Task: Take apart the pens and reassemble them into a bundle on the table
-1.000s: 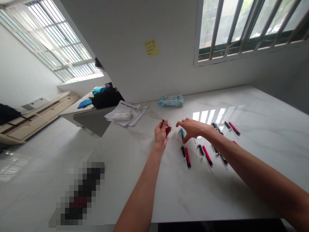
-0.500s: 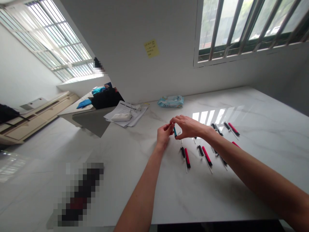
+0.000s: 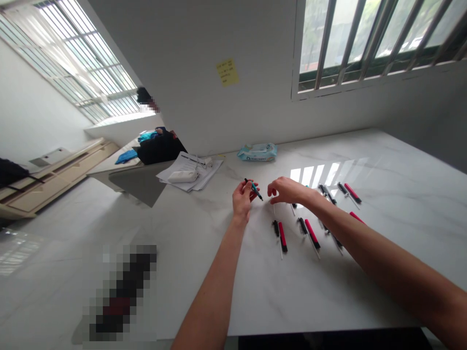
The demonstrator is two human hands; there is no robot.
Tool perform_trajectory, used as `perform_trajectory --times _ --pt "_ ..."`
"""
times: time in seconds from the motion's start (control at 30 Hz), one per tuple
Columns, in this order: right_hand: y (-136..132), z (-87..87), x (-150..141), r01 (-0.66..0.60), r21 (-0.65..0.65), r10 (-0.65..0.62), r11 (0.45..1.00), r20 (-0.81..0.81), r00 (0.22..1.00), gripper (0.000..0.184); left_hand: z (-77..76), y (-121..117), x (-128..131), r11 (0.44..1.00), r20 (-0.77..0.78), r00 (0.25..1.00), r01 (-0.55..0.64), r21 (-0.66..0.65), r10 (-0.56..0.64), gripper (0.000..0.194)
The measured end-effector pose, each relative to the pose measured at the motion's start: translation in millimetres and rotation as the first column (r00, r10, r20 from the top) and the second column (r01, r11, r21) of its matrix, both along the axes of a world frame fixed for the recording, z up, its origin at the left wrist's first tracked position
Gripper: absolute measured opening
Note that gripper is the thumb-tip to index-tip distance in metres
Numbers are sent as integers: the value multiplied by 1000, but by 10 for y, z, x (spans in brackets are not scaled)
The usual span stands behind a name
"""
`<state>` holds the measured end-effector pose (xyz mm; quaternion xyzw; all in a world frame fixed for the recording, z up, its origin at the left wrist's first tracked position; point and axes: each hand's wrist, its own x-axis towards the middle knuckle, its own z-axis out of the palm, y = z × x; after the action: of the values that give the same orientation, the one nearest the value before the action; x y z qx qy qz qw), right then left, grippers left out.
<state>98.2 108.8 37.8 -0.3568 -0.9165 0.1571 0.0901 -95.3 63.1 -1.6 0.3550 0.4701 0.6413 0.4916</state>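
Note:
My left hand (image 3: 242, 199) holds a teal and black pen (image 3: 256, 190) between thumb and fingers, tilted with its lower tip toward the right. Just to the right, my right hand (image 3: 286, 190) is low over the table, fingers curved and a gap between them and the thumb. A thin white pen refill (image 3: 274, 209) lies just below its fingertips; whether they touch it is unclear. Nearer to me are a red and black pen barrel (image 3: 282, 236) and a black clip piece (image 3: 276, 228). Another red barrel (image 3: 313, 233) lies to their right, and my right forearm hides some parts.
More pen parts, including a red barrel (image 3: 352, 192), lie on the right of the white marbled table (image 3: 292, 296). A wipes pack (image 3: 257, 152) stands by the wall. Papers (image 3: 204, 180) with a white device (image 3: 183, 176) lie at the back left.
My right hand took the teal barrel from the table and brought it to the black piece in my left hand. They are now joined in my left hand, and my right hand has moved back right.

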Motion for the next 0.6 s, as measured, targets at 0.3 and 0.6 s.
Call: perform_trajectory --times 0.3,0.6 --pt "-44 46 1 58 -17 -61 998 -183 981 8 28 -14 -1 999 178 983 44 1 -43 35" --pt "-30 136 34 55 -147 -113 988 -423 899 7 0 2 26 992 142 982 126 14 -127 20"
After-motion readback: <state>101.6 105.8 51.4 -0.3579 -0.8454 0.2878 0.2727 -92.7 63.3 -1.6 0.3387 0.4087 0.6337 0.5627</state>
